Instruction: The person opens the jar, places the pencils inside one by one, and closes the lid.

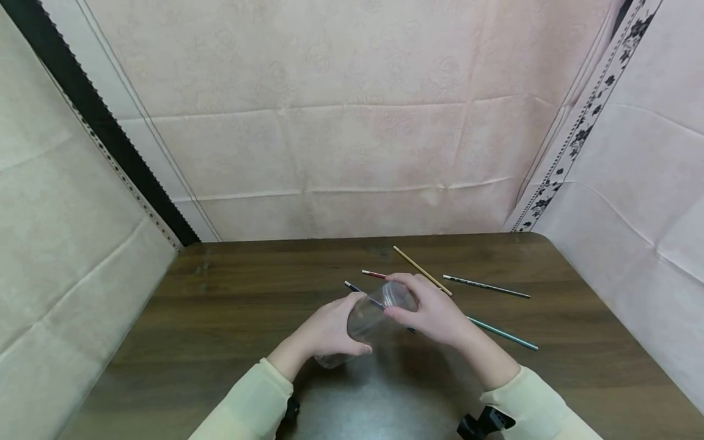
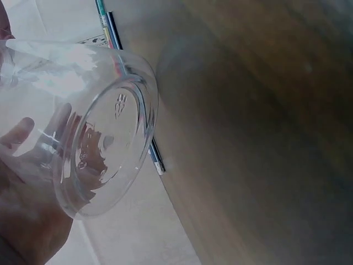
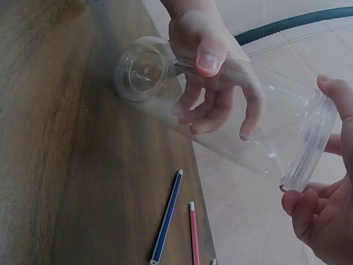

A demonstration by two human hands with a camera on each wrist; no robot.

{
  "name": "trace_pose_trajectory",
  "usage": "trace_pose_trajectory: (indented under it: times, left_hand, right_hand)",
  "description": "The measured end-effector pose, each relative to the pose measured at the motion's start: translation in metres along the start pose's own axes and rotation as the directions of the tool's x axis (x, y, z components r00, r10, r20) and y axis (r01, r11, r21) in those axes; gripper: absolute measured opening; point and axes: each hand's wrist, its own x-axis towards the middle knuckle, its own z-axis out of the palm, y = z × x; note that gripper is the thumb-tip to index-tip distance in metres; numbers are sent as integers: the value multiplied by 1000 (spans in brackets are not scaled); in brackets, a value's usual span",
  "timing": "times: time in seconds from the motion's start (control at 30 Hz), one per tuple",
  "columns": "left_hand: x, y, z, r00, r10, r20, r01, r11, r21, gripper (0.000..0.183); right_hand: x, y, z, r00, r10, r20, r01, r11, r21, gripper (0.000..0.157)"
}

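Note:
A clear, see-through jar (image 1: pixel 360 324) lies tilted between the two hands, its base low at the left and its clear ridged lid (image 3: pixel 314 146) up at the right. My left hand (image 1: pixel 332 330) grips the jar's body, fingers on the far side and thumb on the near side. With fingers and thumb curled around the lid end, my right hand (image 1: pixel 431 308) holds the jar there. The round base (image 2: pixel 107 143) faces the camera in the left wrist view. Through the clear wall, no contents show. Behind the jar, a blue pencil (image 3: pixel 167 218) is partly covered in the head view.
On the brown wooden table (image 1: pixel 220 330) lie a red pencil (image 1: pixel 373 274), a yellow pencil (image 1: pixel 422 271), a dark patterned pencil (image 1: pixel 486 286) and a teal pencil (image 1: pixel 506 335), all beyond or right of the hands. Pale cloth (image 1: pixel 352 153) hangs behind and at both sides.

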Motion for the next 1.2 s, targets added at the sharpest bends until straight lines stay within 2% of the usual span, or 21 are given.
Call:
trace_pose_trajectory:
  times: [0.23, 0.53, 0.87, 1.2]
  left_hand:
    - [-4, -7, -3, 995, 57, 86, -42, 985, -165, 77]
    - [-5, -5, -3, 994, 52, 100, -35, 985, -169, 80]
    - [-5, -6, -3, 991, 53, 119, -32, 984, -178, 81]
    - [-4, -5, -4, 991, 38, 131, -18, 989, -147, 82]
  right_hand:
    - [-1, -1, -2, 992, -123, 31, 123, 992, 2, 59]
    - [-2, 3, -1, 982, -191, 0, 191, 982, -12, 57]
    - [-3, 9, -1, 962, -271, 20, 272, 962, -1, 61]
    - [-8, 13, -9, 972, -193, 136, 184, 980, 79, 89]
